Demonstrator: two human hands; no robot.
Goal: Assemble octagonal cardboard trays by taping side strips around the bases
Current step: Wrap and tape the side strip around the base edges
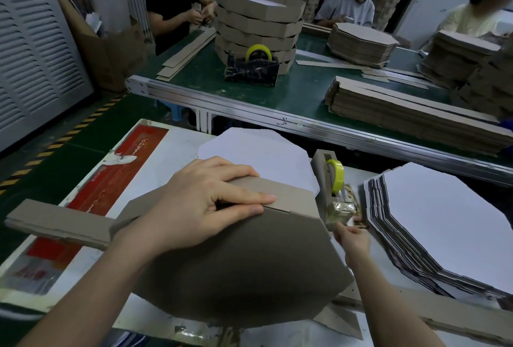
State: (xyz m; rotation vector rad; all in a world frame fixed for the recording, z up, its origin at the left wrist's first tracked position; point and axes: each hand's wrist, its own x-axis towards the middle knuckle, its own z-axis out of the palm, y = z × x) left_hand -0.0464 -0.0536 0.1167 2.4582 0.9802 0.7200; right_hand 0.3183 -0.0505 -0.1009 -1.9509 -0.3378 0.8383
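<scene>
Pressing with left grip (205,202) spread flat, pinning strip (291,196) to base (244,263) tilted on surface (172,146); right grip (351,235) pinching tape (336,173) at dispenser (319,177) just beside. Likely mid-taping: next, tear off, lay across seam without shifting strip.

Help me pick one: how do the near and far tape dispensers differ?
The near dispenser is beige, the far dispenser black. The right hand is at the near dispenser's front; the far dispenser stands untouched on the green table. Both carry yellow tape.
</scene>
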